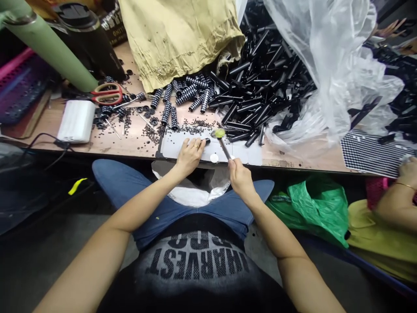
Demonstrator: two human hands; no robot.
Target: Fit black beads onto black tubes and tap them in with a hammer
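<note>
At the table's front edge, my left hand [190, 155] has its fingers closed round a short black tube [207, 141], mostly hidden, lying on a pale grey mat [169, 143]. My right hand [241, 177] grips the handle of a small hammer [224, 148]. Its yellow-green head is raised to the right of the tube and apart from it. A white round disc [214, 158] lies on the mat between my hands. Behind the mat are several black-and-white checkered tubes [187, 94] and many tiny dark rings [192, 125].
A heap of black tubes [257, 87] spreads behind, beside clear plastic bags [329, 65]. Yellow cloth [182, 39] covers the back. To the left are scissors [109, 93], a white box [76, 121] with a cable and a green bottle [48, 48]. Another person's arm [399, 204] is at right.
</note>
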